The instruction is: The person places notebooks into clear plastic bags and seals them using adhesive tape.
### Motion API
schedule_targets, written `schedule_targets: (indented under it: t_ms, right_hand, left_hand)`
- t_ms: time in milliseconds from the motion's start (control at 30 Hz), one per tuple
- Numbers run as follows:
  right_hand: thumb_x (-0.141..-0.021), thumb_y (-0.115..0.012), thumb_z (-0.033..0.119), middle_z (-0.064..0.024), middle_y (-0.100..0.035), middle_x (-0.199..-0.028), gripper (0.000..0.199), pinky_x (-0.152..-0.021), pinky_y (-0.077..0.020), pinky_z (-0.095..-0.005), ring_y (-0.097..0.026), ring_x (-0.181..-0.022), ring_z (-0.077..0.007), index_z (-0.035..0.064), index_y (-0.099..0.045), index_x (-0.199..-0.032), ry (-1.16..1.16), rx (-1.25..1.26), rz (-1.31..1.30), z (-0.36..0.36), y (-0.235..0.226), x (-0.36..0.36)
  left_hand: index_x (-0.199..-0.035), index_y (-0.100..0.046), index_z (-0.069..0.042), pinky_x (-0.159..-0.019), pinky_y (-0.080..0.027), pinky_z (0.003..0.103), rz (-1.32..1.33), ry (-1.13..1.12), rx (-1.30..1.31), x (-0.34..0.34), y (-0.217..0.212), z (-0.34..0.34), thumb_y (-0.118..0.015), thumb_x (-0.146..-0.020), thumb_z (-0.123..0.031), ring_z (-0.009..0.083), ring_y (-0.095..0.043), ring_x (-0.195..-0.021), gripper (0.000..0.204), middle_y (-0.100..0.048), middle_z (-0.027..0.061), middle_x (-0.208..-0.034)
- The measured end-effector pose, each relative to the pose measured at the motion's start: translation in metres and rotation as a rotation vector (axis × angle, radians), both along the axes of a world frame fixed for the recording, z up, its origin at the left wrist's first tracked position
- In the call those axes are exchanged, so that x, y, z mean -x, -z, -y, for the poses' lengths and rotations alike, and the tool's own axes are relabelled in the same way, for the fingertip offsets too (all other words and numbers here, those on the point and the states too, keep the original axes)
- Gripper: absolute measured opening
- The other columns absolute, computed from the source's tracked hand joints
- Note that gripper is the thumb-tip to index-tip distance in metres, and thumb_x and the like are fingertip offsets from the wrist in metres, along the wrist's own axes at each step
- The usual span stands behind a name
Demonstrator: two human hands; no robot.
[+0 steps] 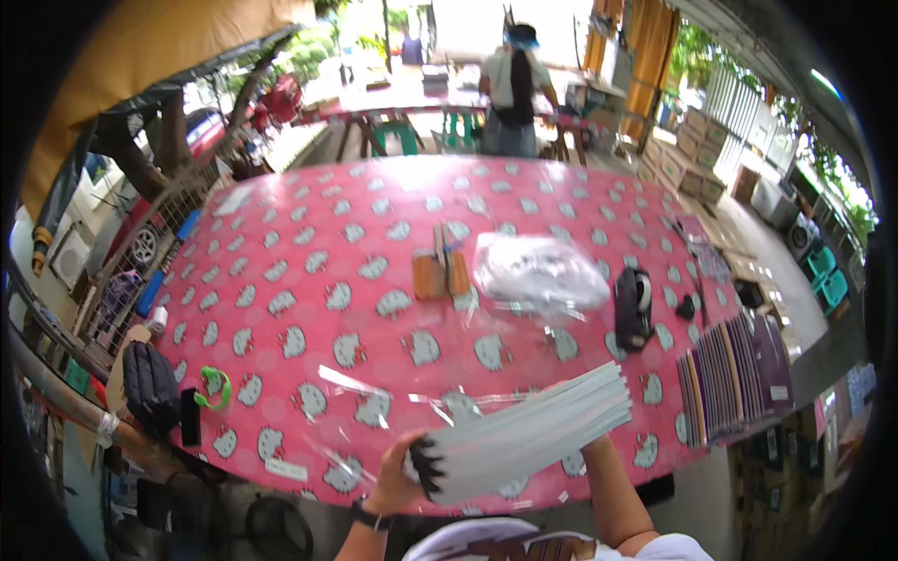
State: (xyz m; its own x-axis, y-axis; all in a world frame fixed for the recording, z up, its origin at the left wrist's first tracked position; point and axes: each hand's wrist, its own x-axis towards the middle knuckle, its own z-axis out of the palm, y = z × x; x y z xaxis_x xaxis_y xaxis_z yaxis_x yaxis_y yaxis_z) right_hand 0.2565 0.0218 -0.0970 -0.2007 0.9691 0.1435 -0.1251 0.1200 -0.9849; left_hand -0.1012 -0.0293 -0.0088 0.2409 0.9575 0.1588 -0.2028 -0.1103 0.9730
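A thick stack of white paper sheets or thin booklets (524, 430) is held aslant above the near edge of the table, its right end higher up the picture and slightly fanned. Black jagged marks show at its left end. My left hand (395, 481) is closed round that end, with a dark band on the wrist. My right hand (597, 447) supports the stack from beneath near its right end; its fingers are mostly hidden. Just beyond the stack, a clear plastic sheet or bag (374, 388) lies on the table.
The pink patterned table (281, 271) bears a plastic bundle (543, 271), brown blocks (440, 276), a tape dispenser (633, 309) and purple-covered books (739, 379) at right. A black bag (150, 385) and a phone (191, 417) lie left. Another person (514, 89) stands at a far table.
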Motion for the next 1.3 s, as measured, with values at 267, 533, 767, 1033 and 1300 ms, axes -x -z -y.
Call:
schedule_targets:
  t_ms: [267,533,767,1033,1300]
  right_hand:
    - [-0.089,-0.05,0.033,-0.0161,-0.052,-0.124,0.044,-0.1,-0.0378,-0.0388,-0.049,-0.116,-0.0247,-0.0008,-0.049,-0.117,0.124,-0.111,0.184,0.078,-0.072,0.035]
    - [-0.068,-0.077,0.021,-0.0082,-0.064,-0.102,0.045,-0.088,-0.0453,-0.0361,-0.059,-0.097,-0.022,0.0059,-0.062,-0.107,0.292,-0.124,0.67,0.098,-0.055,0.032]
    - [-0.07,-0.077,0.025,-0.0149,-0.061,-0.109,0.061,-0.086,-0.0475,-0.0349,-0.058,-0.099,-0.023,-0.0029,-0.051,-0.118,0.334,0.19,0.113,0.045,-0.109,0.065]
    - [-0.077,-0.069,0.041,-0.02,-0.064,-0.097,0.063,-0.073,-0.052,-0.0329,-0.065,-0.083,-0.025,-0.0113,-0.055,-0.11,0.355,0.482,0.044,-0.07,-0.076,0.075]
    - [-0.077,-0.068,0.036,-0.0177,-0.066,-0.094,0.051,-0.074,-0.051,-0.0338,-0.064,-0.083,-0.0236,-0.0025,-0.06,-0.11,0.381,0.264,0.35,-0.056,-0.013,0.095]
  left_hand:
    - [-0.126,-0.044,0.0,-0.101,-0.036,0.032,0.007,0.003,-0.005,-0.035,0.045,-0.003,-0.053,-0.089,-0.024,0.0173,-0.049,-0.113,0.045,-0.049,0.0092,-0.126]
    - [-0.119,-0.051,-0.002,-0.088,-0.045,0.034,-0.74,-0.005,-0.576,0.009,0.102,-0.004,-0.069,-0.077,-0.011,0.0203,-0.054,-0.104,0.046,-0.057,0.0095,-0.113]
    - [-0.113,-0.056,-0.001,-0.081,-0.048,0.031,-0.31,-0.04,-0.155,-0.025,0.014,-0.048,-0.076,-0.074,-0.02,0.0182,-0.057,-0.095,0.048,-0.061,0.009,-0.103]
    - [-0.109,-0.056,0.009,-0.07,-0.051,0.03,-0.218,0.064,0.502,-0.019,0.007,-0.174,-0.064,-0.08,-0.052,0.019,-0.062,-0.085,0.068,-0.063,0.0126,-0.098]
    - [-0.098,-0.059,0.013,-0.072,-0.05,0.037,-0.648,-0.211,0.426,0.015,0.1,-0.162,-0.062,-0.068,-0.07,0.0289,-0.064,-0.086,0.088,-0.064,0.0246,-0.092]
